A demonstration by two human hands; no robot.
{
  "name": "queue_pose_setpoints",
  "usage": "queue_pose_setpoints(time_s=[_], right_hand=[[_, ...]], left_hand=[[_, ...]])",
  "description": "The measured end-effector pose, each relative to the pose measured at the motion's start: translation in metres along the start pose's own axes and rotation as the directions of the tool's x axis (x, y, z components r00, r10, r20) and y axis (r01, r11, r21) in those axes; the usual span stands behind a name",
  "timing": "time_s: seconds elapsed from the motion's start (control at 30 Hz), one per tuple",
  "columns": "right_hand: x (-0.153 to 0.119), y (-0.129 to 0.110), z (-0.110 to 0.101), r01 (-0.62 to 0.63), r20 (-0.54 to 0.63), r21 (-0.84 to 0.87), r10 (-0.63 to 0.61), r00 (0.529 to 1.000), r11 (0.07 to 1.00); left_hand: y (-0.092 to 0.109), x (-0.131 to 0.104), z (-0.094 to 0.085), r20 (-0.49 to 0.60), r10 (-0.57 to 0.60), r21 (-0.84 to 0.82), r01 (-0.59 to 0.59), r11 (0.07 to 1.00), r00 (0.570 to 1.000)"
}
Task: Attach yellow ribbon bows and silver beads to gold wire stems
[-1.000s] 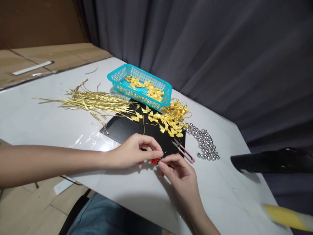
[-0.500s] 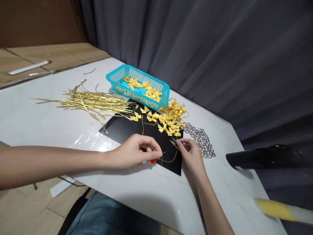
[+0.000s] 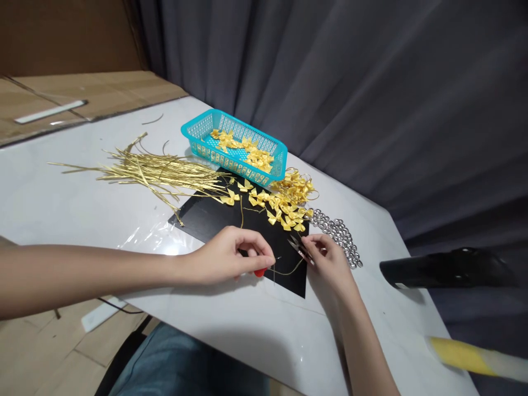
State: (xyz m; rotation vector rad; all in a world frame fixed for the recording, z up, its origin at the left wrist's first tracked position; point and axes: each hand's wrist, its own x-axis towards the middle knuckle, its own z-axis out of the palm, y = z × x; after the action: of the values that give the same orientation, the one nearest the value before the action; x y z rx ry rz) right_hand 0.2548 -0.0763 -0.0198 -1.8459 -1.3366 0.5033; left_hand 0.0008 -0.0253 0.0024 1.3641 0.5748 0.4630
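My left hand (image 3: 241, 256) is closed in a pinch above the front edge of the black mat (image 3: 210, 220). At its fingertips is a thin cord (image 3: 289, 273), and a small red piece (image 3: 259, 272) shows just beneath them; its kind is hidden. My right hand (image 3: 328, 258) is closed on small scissors (image 3: 299, 247), their blades pointing left over the mat. The cord curves from my left fingertips toward the scissors and my right fingers. Yellow ribbon bows (image 3: 282, 209) lie beyond both hands on the mat.
A turquoise basket (image 3: 235, 120) with yellow bows stands at the back. Gold cords (image 3: 160, 170) lie in a bundle at left. Small silver beads or bells (image 3: 336, 234) are heaped at right. Near the right edge are a black object (image 3: 429, 267) and a yellow-and-white roll (image 3: 462, 355).
My right hand has shifted slightly right with the scissors, and more of their blades shows. My left hand has barely moved.
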Motion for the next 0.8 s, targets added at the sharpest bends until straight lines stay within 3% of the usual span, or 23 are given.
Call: queue_pose_setpoints(time_s=[0.13,0.27,0.43,0.57,0.7,0.8], right_hand=[[-0.016,-0.027,-0.007,-0.019,0.154,0.103,0.003,0.988,0.994],[-0.031,-0.043,-0.004,0.149,0.152,0.218,-0.185,0.971,0.965],[-0.042,-0.048,0.006,0.406,0.113,0.088,-0.414,0.903,0.91],[-0.049,-0.051,0.012,0.525,0.134,-0.005,-0.52,0.844,0.851],[-0.054,-0.052,0.017,0.469,0.142,0.055,-0.472,0.87,0.881],[-0.056,-0.053,0.02,0.283,0.187,0.206,-0.322,0.928,0.937]], left_hand=[[-0.002,0.004,-0.002,-0.012,-0.017,-0.05,0.016,0.999,1.0],[-0.009,0.009,-0.004,0.036,-0.099,-0.194,0.104,0.975,0.994],[-0.011,0.009,-0.003,0.132,-0.195,-0.415,0.233,0.88,0.972],[-0.008,0.009,-0.003,0.138,-0.182,-0.479,0.227,0.848,0.973],[-0.006,0.01,-0.003,0.105,-0.179,-0.51,0.208,0.834,0.978],[-0.007,0.011,-0.004,0.097,-0.148,-0.502,0.177,0.847,0.984]])
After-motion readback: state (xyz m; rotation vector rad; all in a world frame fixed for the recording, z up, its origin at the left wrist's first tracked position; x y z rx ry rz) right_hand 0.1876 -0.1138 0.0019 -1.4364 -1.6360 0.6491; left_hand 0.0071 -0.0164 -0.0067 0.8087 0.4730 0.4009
